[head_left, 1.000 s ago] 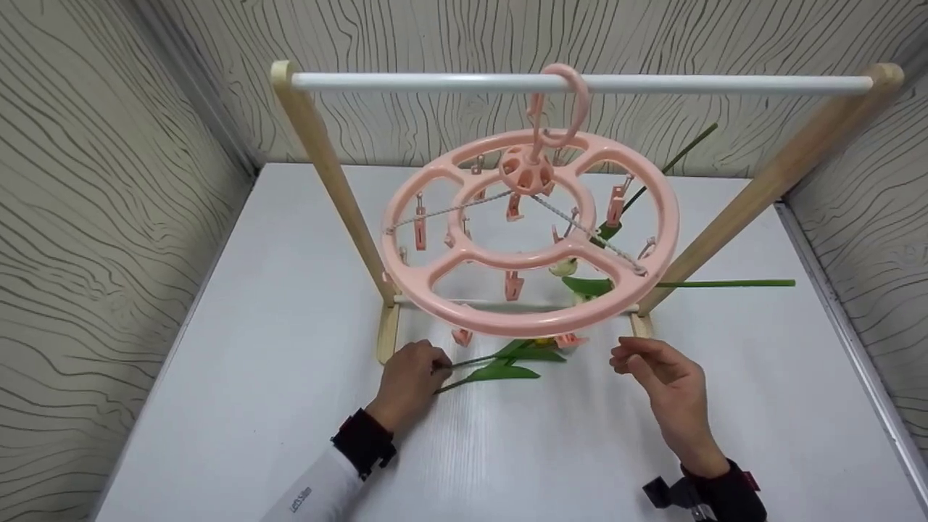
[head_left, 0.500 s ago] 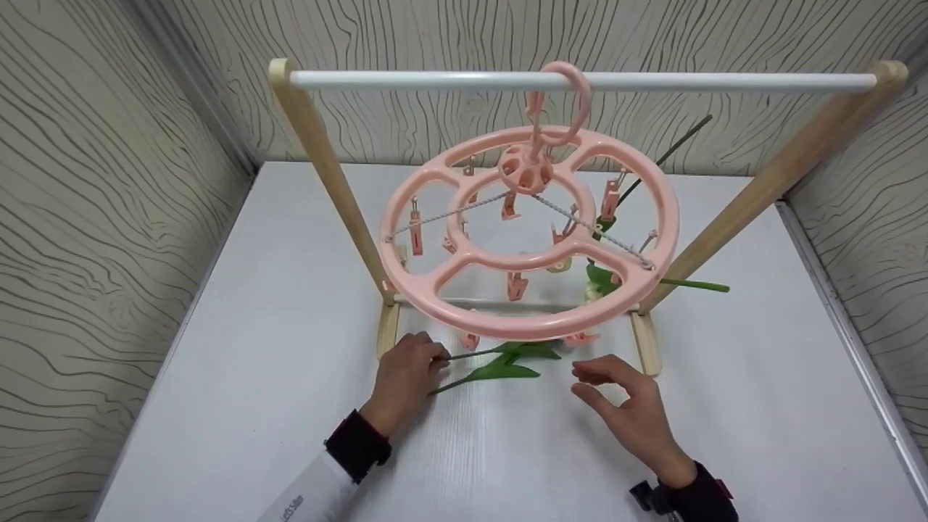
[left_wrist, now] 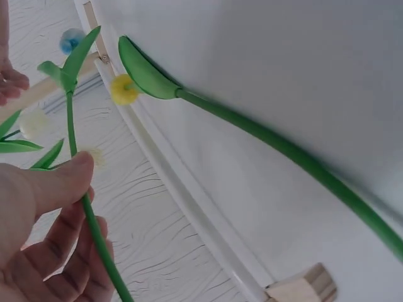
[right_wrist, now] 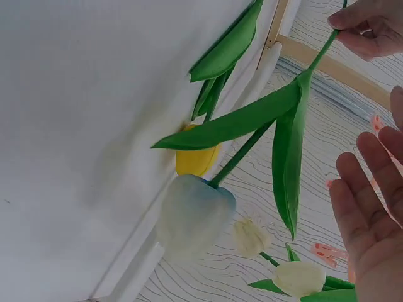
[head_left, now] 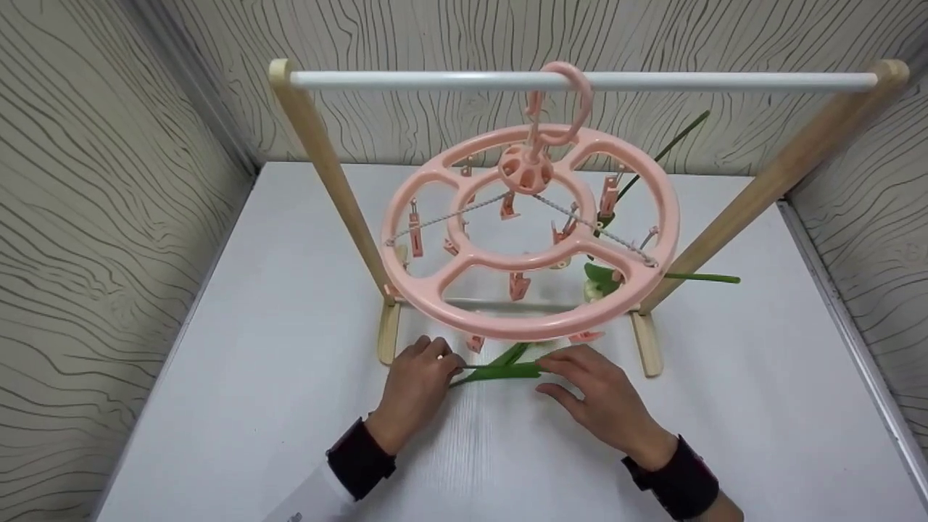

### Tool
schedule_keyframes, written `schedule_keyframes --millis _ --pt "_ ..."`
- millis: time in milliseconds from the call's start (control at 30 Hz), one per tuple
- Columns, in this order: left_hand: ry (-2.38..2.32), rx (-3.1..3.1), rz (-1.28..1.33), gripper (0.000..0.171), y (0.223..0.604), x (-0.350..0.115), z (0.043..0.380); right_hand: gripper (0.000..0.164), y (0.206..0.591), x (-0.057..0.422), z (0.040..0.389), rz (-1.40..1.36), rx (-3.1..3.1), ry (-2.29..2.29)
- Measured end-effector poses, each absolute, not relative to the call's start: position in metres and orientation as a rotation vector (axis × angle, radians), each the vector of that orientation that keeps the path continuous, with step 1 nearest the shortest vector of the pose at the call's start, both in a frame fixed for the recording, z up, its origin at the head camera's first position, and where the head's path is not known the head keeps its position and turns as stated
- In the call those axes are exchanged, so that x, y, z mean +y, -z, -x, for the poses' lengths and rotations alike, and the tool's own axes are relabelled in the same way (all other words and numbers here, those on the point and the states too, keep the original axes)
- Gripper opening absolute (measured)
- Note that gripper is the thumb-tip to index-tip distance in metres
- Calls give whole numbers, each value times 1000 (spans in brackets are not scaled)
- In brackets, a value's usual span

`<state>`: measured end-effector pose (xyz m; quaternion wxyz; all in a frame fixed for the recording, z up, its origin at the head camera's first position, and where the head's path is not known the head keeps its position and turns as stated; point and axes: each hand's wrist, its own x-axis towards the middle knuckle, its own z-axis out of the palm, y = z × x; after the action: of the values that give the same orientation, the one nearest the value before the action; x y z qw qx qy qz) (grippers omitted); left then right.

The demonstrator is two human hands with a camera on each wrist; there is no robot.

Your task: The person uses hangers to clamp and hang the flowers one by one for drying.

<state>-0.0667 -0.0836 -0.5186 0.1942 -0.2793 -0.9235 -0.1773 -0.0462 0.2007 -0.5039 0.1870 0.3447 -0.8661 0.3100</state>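
Note:
My left hand (head_left: 417,388) pinches the green stem (left_wrist: 70,123) of an artificial tulip between thumb and forefinger. Its blue-white blossom (right_wrist: 195,217) and long leaves (right_wrist: 227,119) show in the right wrist view, raised off the table. In the head view my right hand (head_left: 605,399) is at the leaf end of that tulip, its fingers loosely bent and gripping nothing; its palm and fingers show bare in the right wrist view. A second tulip, with a yellow blossom (right_wrist: 196,154), lies on the table beside the held one.
A pink round clip hanger (head_left: 507,326) hangs from the white rail (head_left: 435,81) of a wooden stand, above both hands. Several pink clips (head_left: 415,235) dangle from it. Two white tulips (right_wrist: 298,278) are under its right side, their stems sticking outward. Patterned walls (head_left: 87,217) enclose the table.
My right hand has moved left from beside the stand's right foot to the tulip's leaves. My left hand has lifted the stem slightly. The white tulip's stem and hanger clips have swung a little.

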Motion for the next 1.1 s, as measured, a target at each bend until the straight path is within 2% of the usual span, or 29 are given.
schedule_keyframes --millis 333,667,1100 --pt "416 -2431 891 24 513 -78 59 38 502 202 63 -976 -2674 -920" --pt "382 -2319 968 16 511 -76 55 25 500 205 64 -984 -2951 -1059" --pt "373 -2325 962 17 507 -72 53 14 501 204 61 -969 -3010 -1131"
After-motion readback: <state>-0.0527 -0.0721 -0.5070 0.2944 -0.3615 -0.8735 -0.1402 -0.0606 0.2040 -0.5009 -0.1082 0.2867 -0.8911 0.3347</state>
